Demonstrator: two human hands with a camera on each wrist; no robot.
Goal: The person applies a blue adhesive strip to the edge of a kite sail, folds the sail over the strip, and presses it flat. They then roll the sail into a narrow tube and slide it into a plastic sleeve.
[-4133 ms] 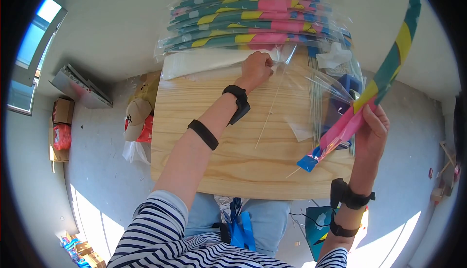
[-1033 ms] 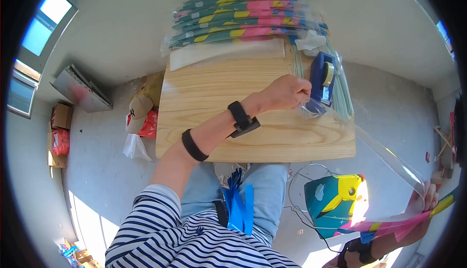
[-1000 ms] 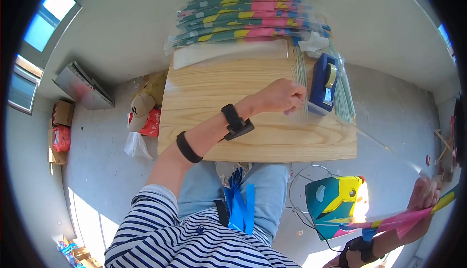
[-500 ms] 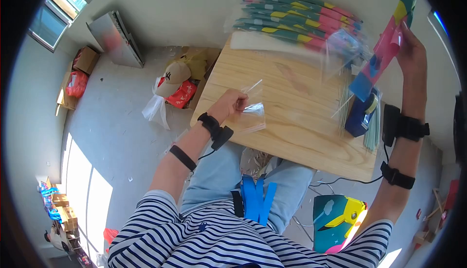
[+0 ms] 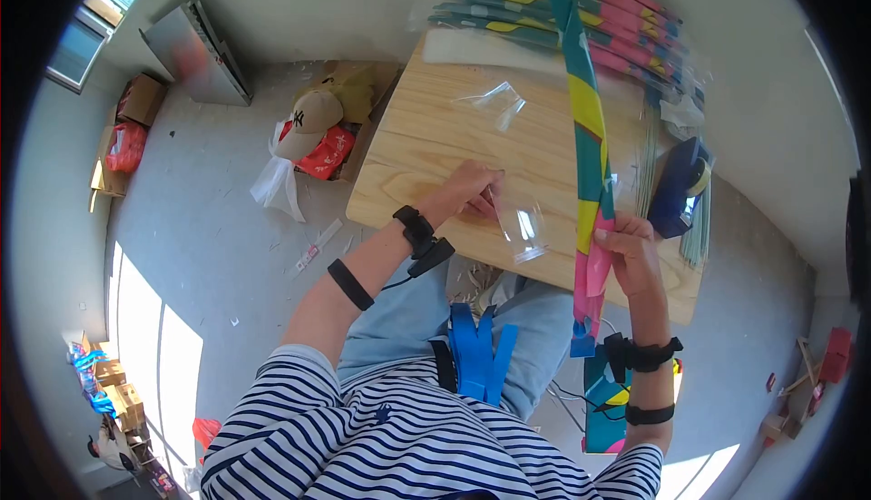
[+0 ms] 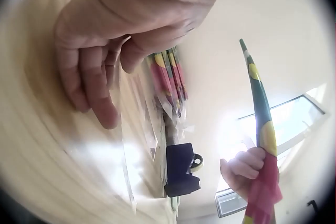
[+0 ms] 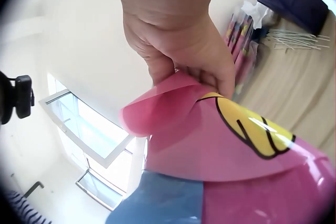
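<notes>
My right hand [image 5: 638, 255] holds a long, rolled printed sheet [image 5: 588, 128] in green, yellow and pink near its lower, pink part. The roll stands nearly lengthwise over the right half of the table, its blue end overhanging the front edge. In the right wrist view, thumb and fingers grip a loose pink flap [image 7: 163, 103]. My left hand [image 5: 467, 193] rests low on the table at the left, fingers bent down and thumb apart in the left wrist view. Beside its fingertips lies clear plastic film [image 5: 523, 223], with another glossy part of film [image 5: 501, 101] farther back.
Several similar rolls in clear bags [image 5: 553, 19] are stacked at the back of the wooden table [image 5: 417, 137]. A blue tape dispenser [image 5: 676, 187] and thin rods [image 5: 646, 169] stand at the right. A cap [image 5: 310, 125] lies on a box left of the table.
My right hand has brought the rolled sheet from the upper right to over the table. My left hand has moved right, and the clear film it pinched now lies at its fingertips.
</notes>
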